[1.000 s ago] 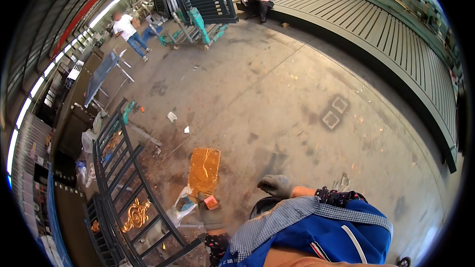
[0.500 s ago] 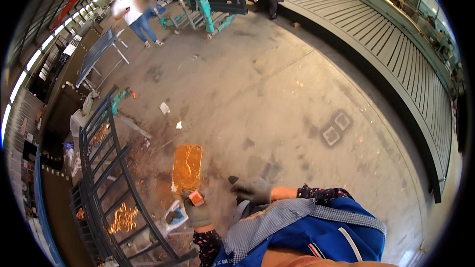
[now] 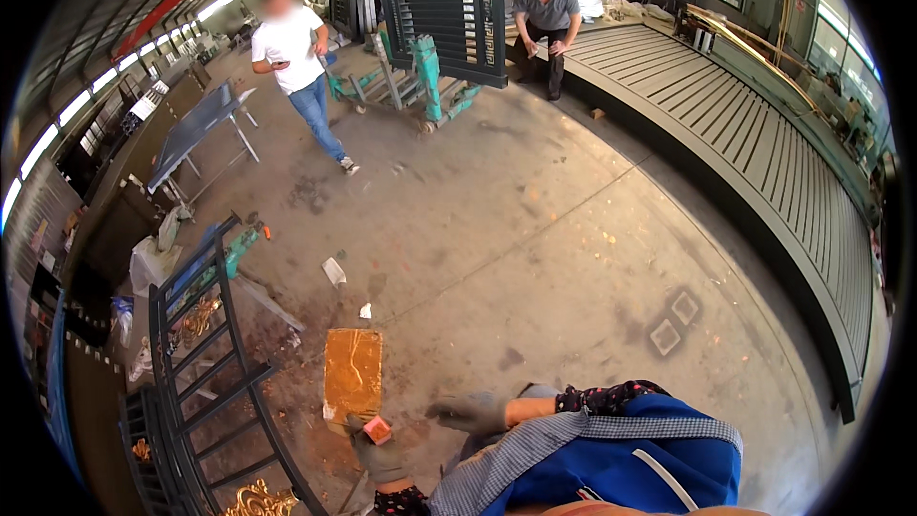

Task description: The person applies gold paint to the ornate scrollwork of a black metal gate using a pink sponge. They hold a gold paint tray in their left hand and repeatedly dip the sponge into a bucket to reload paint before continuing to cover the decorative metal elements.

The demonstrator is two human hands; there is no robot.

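At the lower centre of the frame the gloved left hand [image 3: 379,456] has its grip pinched on a small red block [image 3: 376,430] that looks light and stiff, easily taken by its sides, while the gloved right hand [image 3: 470,412] hovers spread and empty beside the gold-smeared board [image 3: 352,371] on the floor.

Glossy gold-painted board [image 3: 352,373] (paint-streaked) lies on rough, matt concrete floor [image 3: 535,229].

— What differs from a second ago?
— The left hand [image 3: 379,456] now grips the small red block [image 3: 376,430]; the walking person [image 3: 296,67] is nearer, at eleven o'clock.
— And the right hand [image 3: 470,411]?
— Lifted, empty.
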